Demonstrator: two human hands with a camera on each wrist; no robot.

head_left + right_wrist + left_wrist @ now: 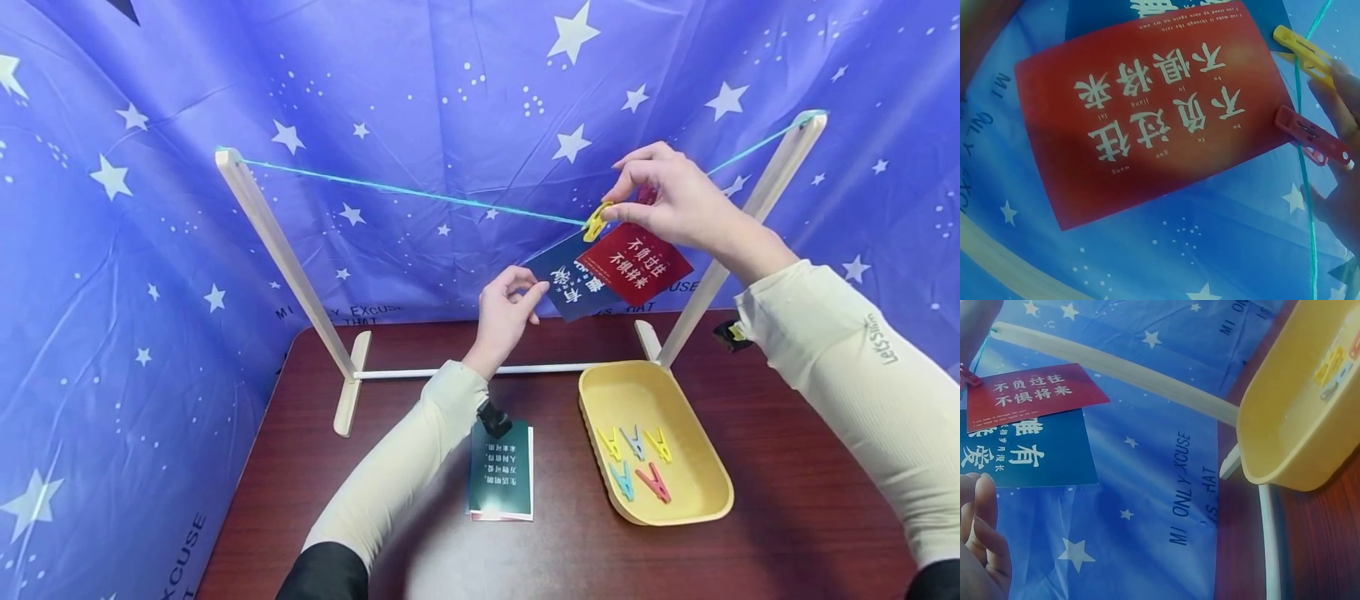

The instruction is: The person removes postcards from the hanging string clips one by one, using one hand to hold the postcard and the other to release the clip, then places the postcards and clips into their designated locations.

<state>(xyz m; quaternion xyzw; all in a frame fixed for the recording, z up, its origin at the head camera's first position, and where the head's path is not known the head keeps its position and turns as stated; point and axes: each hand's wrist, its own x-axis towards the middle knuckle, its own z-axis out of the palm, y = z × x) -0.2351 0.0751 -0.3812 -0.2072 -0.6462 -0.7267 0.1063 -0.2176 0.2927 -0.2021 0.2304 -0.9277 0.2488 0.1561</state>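
Observation:
My left hand (pixel 510 312) pinches the lower left edge of a dark blue card (pixel 558 260) with white writing. At that card's top corner, my right hand (pixel 678 200) pinches a yellow clothespin (pixel 596 223) between thumb and fingers, its tip at the green string (pixel 412 192). A red card (pixel 639 265) hangs beside the blue one and overlaps part of it. In the right wrist view, a red clothespin (pixel 1313 134) grips the red card's corner on the string, close to my right fingers.
A wooden frame with a left post (pixel 285 258) and a right post (pixel 750 225) carries the string. On the brown table (pixel 547 558) lie a stack of cards (pixel 501 467) and a yellow tray (pixel 697 500) with several clothespins (pixel 652 483). A starry blue curtain (pixel 420 92) hangs behind.

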